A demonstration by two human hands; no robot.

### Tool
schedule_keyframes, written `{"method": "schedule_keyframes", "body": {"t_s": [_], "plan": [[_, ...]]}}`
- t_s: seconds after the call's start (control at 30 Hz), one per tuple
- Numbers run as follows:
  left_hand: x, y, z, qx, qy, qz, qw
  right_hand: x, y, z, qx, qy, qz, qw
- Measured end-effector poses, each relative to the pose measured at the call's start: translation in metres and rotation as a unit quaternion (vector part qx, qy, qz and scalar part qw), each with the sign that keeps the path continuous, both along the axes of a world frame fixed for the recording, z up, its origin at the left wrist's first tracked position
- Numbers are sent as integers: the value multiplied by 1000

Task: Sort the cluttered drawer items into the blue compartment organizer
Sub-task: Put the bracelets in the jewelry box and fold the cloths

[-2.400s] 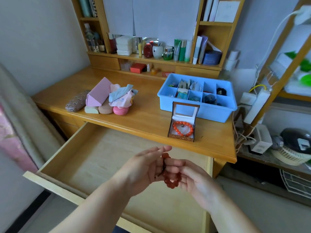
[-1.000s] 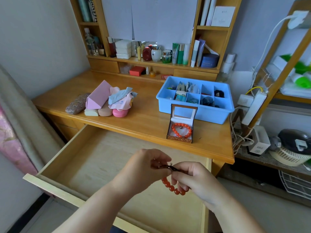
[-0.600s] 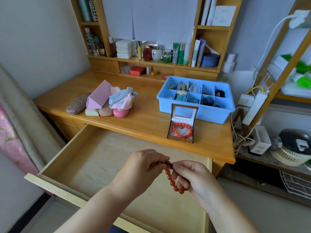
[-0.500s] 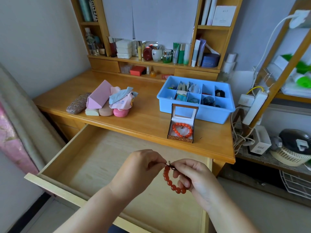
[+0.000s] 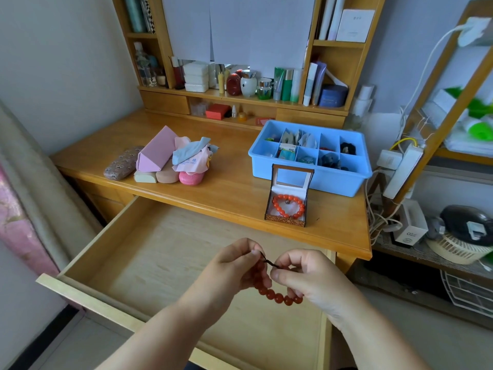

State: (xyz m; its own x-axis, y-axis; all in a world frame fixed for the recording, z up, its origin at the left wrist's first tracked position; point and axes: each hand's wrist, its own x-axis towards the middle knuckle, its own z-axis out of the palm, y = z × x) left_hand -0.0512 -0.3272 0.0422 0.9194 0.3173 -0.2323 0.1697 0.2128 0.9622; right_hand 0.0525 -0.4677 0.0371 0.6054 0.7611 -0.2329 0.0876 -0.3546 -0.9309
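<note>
A red bead bracelet hangs between my hands above the open wooden drawer. My left hand pinches its dark cord end, and my right hand pinches the cord and holds the beads from the other side. The blue compartment organizer stands at the back right of the desk with small items in several compartments. In front of it, a small open jewellery box shows an orange bead bracelet inside.
Several glasses cases and cloths lie in a pile at the desk's left. Bottles and jars line the hutch shelf behind. Cables and a power strip hang by the desk's right edge, beside a shelf rack.
My hands went from cupping the bracelet loosely to pinching its cord, so the beads now hang in a loop below. The hands have shifted slightly lower and closer.
</note>
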Motion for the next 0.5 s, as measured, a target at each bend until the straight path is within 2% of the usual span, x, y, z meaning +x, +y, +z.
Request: {"method": "schedule_keyframes", "body": {"t_s": [0.13,0.17,0.23,0.3,0.33,0.5], "plan": [[1,2,0,-138,-14,-6,990,2,0,0,48,81,14,995],[1,5,-1,-124,-6,-21,992,2,-1,0,72,118,16,990],[-1,9,-3,-7,28,-62,998,2,-2,1,103,172,26,979],[-3,12,-5,105,49,-90,989,2,-4,4,105,187,50,975],[-3,14,-6,133,54,-93,985,3,-4,5,101,186,64,975],[-5,18,-5,120,34,-72,990,0,-4,12,76,89,68,991]]}}
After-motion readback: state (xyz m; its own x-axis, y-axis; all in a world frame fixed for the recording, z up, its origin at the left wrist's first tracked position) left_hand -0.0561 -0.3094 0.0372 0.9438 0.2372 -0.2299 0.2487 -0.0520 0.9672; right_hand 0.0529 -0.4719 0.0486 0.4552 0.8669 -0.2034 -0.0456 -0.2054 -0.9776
